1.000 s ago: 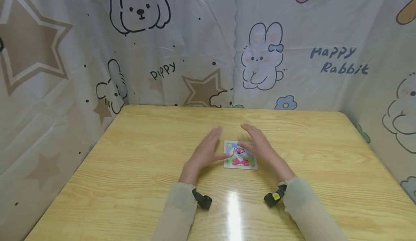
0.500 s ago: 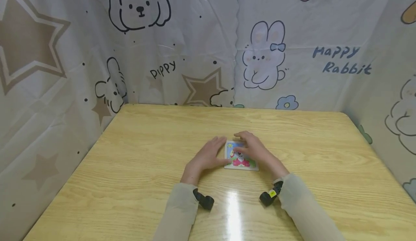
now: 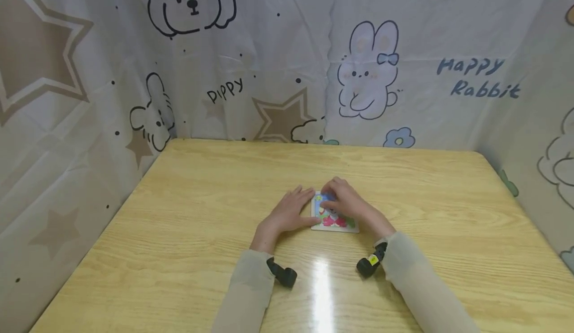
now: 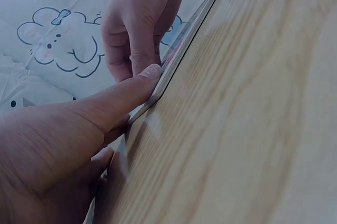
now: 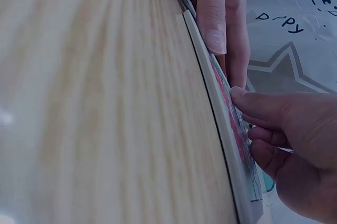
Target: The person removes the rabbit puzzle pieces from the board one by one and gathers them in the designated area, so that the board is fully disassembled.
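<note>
A small square picture board (image 3: 335,222) with a pale rim lies flat on the table, showing a pink figure on blue and green. My left hand (image 3: 285,214) is at its left side, with the thumb (image 4: 142,79) straight and its tip pressed on the front left corner. Its other fingers reach along the left edge. Over the right half is my right hand (image 3: 352,204), covering much of the picture. In the right wrist view its curled fingers (image 5: 263,153) and thumb meet the picture's surface; I cannot tell whether they pinch a piece of it.
The wooden table (image 3: 202,188) extends around the board on all sides. A cartoon-printed cloth (image 3: 278,49) hangs behind and at both sides. A black wrist camera (image 3: 283,274) sits at the left cuff and another black camera (image 3: 368,264) at the right.
Both hands have come down onto the board from a spread pose above and beside it. The right hand moved left and curled its fingers onto the picture; the left thumb reached the corner.
</note>
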The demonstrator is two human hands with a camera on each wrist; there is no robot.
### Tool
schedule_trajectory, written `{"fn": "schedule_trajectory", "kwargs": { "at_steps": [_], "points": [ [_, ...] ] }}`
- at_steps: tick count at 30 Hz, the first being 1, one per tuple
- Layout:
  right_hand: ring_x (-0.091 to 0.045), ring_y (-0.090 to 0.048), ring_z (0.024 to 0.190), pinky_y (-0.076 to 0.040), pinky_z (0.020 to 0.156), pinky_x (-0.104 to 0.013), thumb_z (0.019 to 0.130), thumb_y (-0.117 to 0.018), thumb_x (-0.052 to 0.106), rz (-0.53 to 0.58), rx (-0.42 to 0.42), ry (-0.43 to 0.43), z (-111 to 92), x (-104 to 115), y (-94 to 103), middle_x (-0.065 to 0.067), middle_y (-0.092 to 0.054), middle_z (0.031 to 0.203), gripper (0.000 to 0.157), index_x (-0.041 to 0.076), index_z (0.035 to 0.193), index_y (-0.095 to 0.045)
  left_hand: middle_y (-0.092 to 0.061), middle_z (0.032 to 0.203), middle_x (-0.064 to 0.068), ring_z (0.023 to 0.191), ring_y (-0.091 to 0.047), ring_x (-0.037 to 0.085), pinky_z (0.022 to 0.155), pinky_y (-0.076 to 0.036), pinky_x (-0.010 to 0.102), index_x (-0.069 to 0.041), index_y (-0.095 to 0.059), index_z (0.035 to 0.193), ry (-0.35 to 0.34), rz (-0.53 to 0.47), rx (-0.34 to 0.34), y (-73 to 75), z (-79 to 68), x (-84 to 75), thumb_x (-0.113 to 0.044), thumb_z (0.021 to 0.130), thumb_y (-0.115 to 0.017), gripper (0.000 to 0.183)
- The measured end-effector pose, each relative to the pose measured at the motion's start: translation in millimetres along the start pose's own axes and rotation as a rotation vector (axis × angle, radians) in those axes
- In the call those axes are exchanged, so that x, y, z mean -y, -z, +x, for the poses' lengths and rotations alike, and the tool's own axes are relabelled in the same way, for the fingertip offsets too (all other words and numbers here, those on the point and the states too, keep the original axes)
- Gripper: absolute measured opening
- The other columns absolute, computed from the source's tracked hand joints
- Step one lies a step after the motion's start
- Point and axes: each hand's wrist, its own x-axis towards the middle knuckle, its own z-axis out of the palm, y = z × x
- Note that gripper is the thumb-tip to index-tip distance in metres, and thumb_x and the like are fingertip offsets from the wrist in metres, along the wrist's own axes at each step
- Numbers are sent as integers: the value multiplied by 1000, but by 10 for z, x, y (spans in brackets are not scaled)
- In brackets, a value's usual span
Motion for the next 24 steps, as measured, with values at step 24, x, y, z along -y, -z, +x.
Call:
{"fn": "schedule_trajectory", "kwargs": {
  "at_steps": [24],
  "points": [
    [-24,-51,99,-49,88,-37,91,-69,13,94,109,-61,84,23,48,-16,-56,113,28,-1,112,-57,-27,163,-1,155,-9,22,129,-7,43,-18,-29,155,36,-19,1,-10,5,-3,-50,90,-64,81]
  ]
}}
